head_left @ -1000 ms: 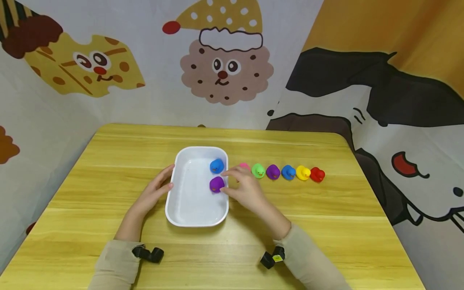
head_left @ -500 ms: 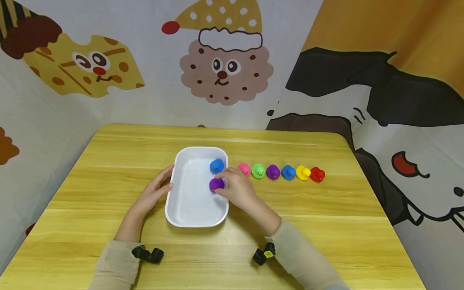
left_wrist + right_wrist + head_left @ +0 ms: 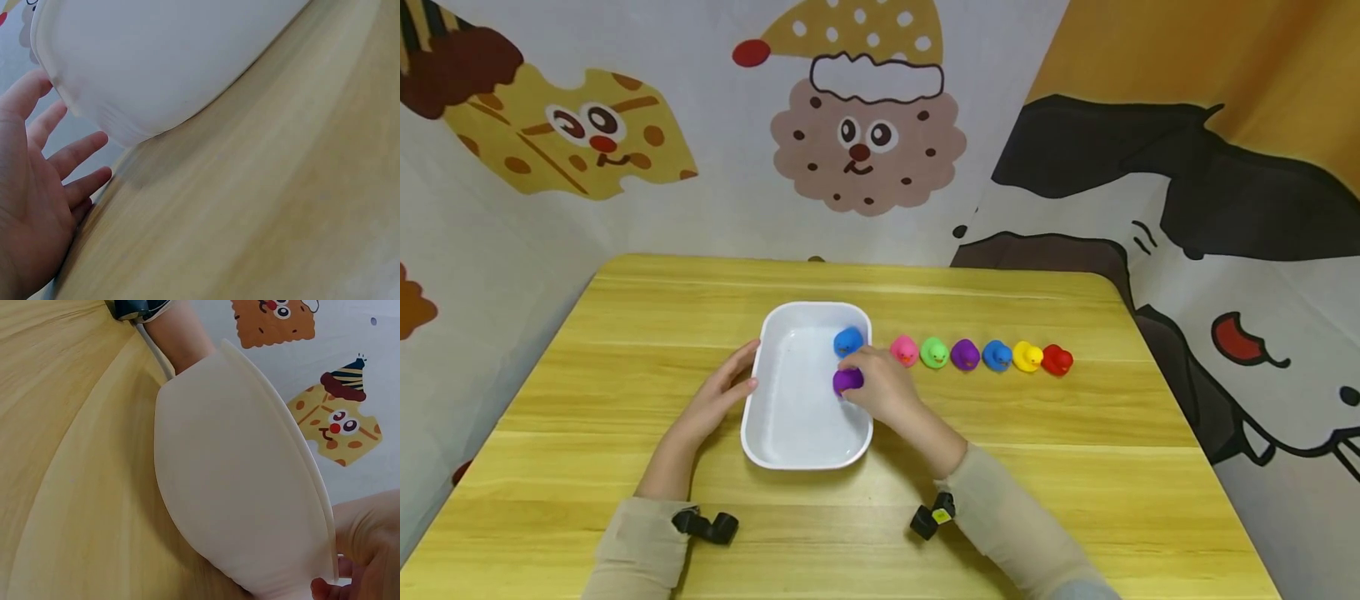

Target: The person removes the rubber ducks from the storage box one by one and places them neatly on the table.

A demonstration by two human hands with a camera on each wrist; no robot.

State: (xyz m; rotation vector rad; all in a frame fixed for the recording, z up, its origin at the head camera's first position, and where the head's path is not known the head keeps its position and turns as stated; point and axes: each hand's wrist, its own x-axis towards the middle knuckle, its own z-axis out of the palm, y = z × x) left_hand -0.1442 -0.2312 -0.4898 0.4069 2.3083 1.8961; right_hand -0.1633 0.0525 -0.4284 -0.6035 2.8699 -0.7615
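A white tray (image 3: 797, 429) stands on the table, with a blue rubber duck (image 3: 847, 341) and a purple rubber duck (image 3: 846, 382) along its right side. My right hand (image 3: 883, 387) reaches over the right rim, its thumb and fingers pinching that purple duck and partly covering it. In the right wrist view the tray wall (image 3: 237, 469) hides the duck. My left hand (image 3: 718, 393) rests against the tray's left side with loosely spread fingers. The left wrist view shows a fingertip of the left hand (image 3: 47, 181) touching the tray's edge.
Right of the tray runs a row of rubber ducks: pink (image 3: 905, 351), green (image 3: 935, 353), purple (image 3: 966, 355), blue (image 3: 997, 356), yellow (image 3: 1027, 357) and red (image 3: 1057, 360). Behind the wooden table (image 3: 1037, 500) hangs a cartoon-printed cloth (image 3: 700, 225).
My right hand has moved left over the tray rim and closed its fingers around the purple duck, uncovering the pink duck in the row. My left hand and the tray have stayed put.
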